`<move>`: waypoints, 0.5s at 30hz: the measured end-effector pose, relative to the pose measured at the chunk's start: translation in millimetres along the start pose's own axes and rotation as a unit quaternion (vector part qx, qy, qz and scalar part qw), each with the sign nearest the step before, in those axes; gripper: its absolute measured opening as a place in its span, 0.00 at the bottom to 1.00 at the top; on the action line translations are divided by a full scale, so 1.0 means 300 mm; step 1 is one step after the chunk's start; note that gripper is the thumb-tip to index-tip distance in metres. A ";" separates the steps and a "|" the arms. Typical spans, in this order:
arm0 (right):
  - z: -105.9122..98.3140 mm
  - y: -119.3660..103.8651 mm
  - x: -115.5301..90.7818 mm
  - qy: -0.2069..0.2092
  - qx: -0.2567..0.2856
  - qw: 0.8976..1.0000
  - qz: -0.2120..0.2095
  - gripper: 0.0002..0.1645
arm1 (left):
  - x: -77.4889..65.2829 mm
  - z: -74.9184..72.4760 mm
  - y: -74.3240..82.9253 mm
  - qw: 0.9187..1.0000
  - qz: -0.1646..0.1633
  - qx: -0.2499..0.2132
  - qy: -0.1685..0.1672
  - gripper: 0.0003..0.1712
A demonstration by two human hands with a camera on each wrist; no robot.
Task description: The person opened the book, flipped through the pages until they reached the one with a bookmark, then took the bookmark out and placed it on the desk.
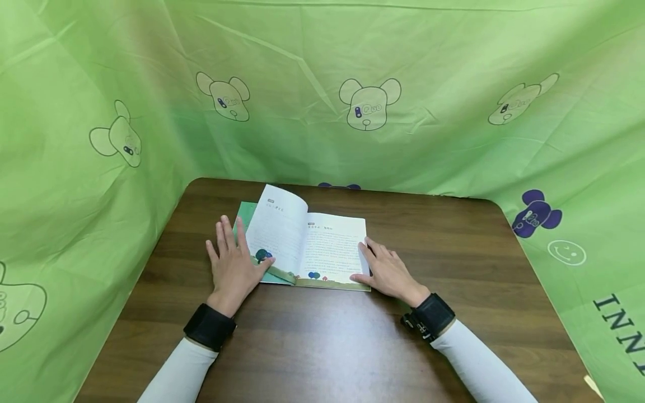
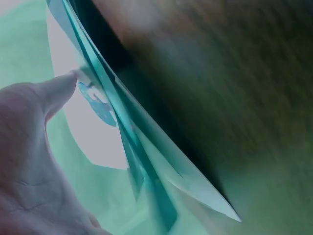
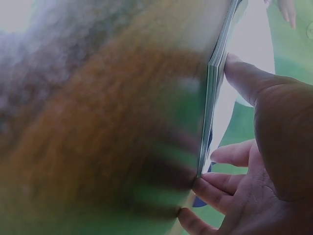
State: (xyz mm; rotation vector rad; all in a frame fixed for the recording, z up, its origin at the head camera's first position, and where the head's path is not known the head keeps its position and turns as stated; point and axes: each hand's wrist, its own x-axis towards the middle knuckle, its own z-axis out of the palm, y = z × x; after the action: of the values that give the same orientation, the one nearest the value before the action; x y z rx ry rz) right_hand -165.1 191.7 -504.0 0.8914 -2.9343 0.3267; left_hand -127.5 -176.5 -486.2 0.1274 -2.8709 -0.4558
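Note:
An open booklet (image 1: 332,240) with printed text and small tree drawings lies on the wooden table. Its left page (image 1: 279,224) bows upward above a green cover showing at the left edge. My left hand (image 1: 233,271) lies at the left side with fingers spread, its thumb touching the lower part of that page; the left wrist view shows several leaves fanned apart beside the thumb (image 2: 61,90). At the right edge, my right hand (image 1: 390,273) rests its thumb on the lower right page, and its other fingers (image 3: 212,193) lie along the booklet's outer edge.
The brown wooden table (image 1: 322,347) has rounded far corners. A green cloth (image 1: 302,61) with bear-head prints hangs behind it and along both sides. Black bands (image 1: 210,326) circle both wrists over white sleeves.

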 end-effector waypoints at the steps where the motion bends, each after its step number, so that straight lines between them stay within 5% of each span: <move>1: -0.001 -0.001 -0.001 0.000 -0.001 1.000 0.000 0.54 | 0.001 0.001 0.002 1.000 0.014 0.015 -0.004 0.74; 7: 0.000 -0.003 -0.004 -0.009 0.004 1.000 0.008 0.54 | 0.002 0.006 0.018 0.992 0.088 0.070 -0.049 0.67; 15: 0.002 -0.002 -0.004 -0.017 0.014 1.000 0.017 0.54 | 0.004 0.013 0.035 0.970 0.202 0.092 -0.098 0.53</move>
State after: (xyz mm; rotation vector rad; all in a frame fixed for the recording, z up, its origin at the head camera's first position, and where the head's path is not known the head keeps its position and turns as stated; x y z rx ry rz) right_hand -163.7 191.7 -504.4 0.8603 -2.9855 0.3603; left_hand -130.3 -165.5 -486.1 -0.4904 -3.0114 -0.1264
